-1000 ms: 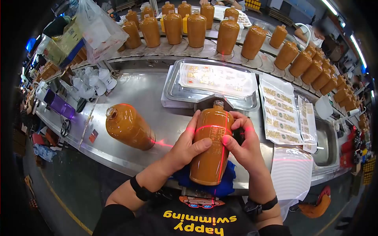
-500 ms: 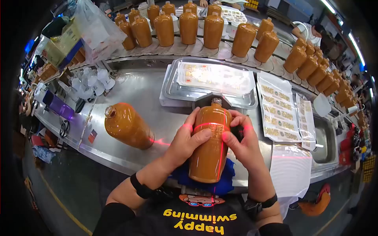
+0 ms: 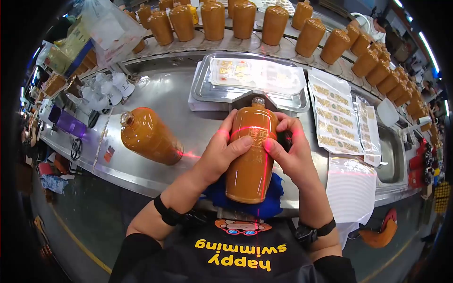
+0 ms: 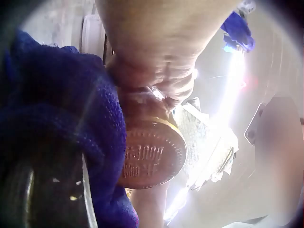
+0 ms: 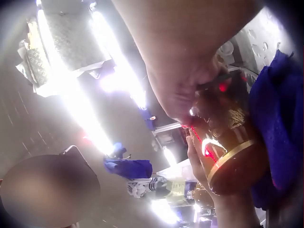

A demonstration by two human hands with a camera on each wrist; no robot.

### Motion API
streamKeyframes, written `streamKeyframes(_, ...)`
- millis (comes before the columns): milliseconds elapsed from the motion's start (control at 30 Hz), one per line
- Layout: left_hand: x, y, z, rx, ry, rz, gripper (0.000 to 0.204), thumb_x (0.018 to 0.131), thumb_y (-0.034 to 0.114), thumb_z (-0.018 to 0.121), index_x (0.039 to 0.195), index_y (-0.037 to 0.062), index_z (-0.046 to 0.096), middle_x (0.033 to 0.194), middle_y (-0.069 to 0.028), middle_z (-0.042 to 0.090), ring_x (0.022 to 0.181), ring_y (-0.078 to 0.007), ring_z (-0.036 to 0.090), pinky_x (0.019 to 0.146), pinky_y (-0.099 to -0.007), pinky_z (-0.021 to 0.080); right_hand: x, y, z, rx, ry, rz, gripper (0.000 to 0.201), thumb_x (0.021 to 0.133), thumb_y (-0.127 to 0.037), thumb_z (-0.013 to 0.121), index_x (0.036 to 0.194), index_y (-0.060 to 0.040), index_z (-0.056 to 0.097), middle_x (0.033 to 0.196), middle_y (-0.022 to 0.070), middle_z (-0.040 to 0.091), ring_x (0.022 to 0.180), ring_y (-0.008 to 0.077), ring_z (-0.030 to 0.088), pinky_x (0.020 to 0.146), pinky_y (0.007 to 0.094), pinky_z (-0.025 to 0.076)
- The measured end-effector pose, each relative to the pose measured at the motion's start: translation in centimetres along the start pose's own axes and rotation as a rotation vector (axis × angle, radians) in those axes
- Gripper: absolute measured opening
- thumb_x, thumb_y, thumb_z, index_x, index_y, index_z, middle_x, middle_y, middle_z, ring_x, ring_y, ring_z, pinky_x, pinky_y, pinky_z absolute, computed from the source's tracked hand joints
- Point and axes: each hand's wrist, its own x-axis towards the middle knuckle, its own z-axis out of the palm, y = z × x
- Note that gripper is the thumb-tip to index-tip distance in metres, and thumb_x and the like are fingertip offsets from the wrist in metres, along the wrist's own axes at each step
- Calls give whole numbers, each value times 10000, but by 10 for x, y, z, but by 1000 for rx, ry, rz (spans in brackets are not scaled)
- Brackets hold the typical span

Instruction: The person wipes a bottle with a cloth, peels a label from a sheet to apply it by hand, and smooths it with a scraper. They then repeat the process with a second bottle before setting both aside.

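Observation:
A glossy brown bottle (image 3: 249,165) with raised characters lies tilted over a blue cloth (image 3: 271,191), its clear neck toward a dark notched bracket (image 3: 238,102). My left hand (image 3: 221,153) grips its left side, thumb across the front and fingers behind. On the other side my right hand (image 3: 296,153) holds it, thumb tip beside the characters. Red laser lines cross the bottle's front. In the left wrist view the embossed bottle base (image 4: 154,154) faces the camera; the right wrist view shows the lower bottle (image 5: 225,147) by the cloth. A second brown bottle (image 3: 151,137) stands to the left.
A metal tray (image 3: 200,85) with gold-printed sheets sits behind the bracket. More decal sheets (image 3: 335,115) lie at right, near a sink (image 3: 394,160). Brown bottles (image 3: 276,26) line a conveyor at the back. Small clear cups (image 3: 106,89) and a purple box (image 3: 71,123) are at left.
The head view has tilted, so the bench appears higher in the frame. Bottles on the conveyor have shifted. Both hands keep hold of the bottle, whose raised characters show more plainly than half a second ago.

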Motion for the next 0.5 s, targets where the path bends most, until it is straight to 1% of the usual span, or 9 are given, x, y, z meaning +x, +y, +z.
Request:
streamKeyframes(67,-1,-5,-2,-9,5,10,960,897,362,637,1473,-121,38,1386,-191,423,1249,-206,456,1031,-306,381,-1,-4,1,48,-14,32,426,838,-240,752,1056,-53,437,1287,159,473,1125,222,492,896,328,445)
streamKeyframes(100,-1,-7,-3,19,16,25,989,885,383,651,1470,-128,39,1396,-197,420,1257,-215,454,1041,-311,371,0,1,1,33,-15,-13,424,839,-220,751,1061,-55,430,1290,149,465,1116,206,487,860,309,458)
streamKeyframes(200,-1,-8,-2,166,57,64,1018,865,398,669,1466,-136,43,1384,-218,433,1264,-227,453,1048,-318,365,1,-2,0,-18,-14,-19,419,842,-225,748,1054,-55,429,1289,149,463,1109,196,481,849,306,457)
streamKeyframes(233,-2,-7,-2,156,70,40,1037,849,412,682,1462,-142,56,1366,-233,450,1263,-234,460,1051,-321,362,1,-8,1,20,-23,23,423,844,-235,747,1054,-55,427,1287,143,464,1091,187,484,845,300,452)
streamKeyframes(333,-2,-3,4,155,91,40,1018,849,387,677,1461,-143,60,1353,-233,462,1252,-233,471,1045,-321,370,1,-8,1,26,-23,21,417,847,-244,743,1048,-55,430,1292,136,461,1093,185,478,834,289,451)
streamKeyframes(367,-2,-2,4,157,93,40,1008,849,375,673,1460,-144,62,1353,-232,462,1248,-234,475,1042,-322,374,1,-3,1,28,-12,-1,413,846,-253,744,1030,-58,430,1279,124,472,1042,162,505,799,270,461)
streamKeyframes(467,-2,0,5,166,97,27,979,849,345,658,1457,-146,68,1347,-232,467,1234,-234,487,1031,-326,387,1,-5,-2,-15,-30,39,419,839,-262,750,1047,-42,460,1282,140,496,946,151,551,749,262,480)
streamKeyframes(500,-3,2,7,175,98,19,972,849,337,653,1456,-146,69,1341,-232,472,1229,-234,492,1027,-327,392,1,-10,-3,-97,-15,22,416,837,-249,750,1063,-38,471,1275,151,512,908,149,565,737,266,486)
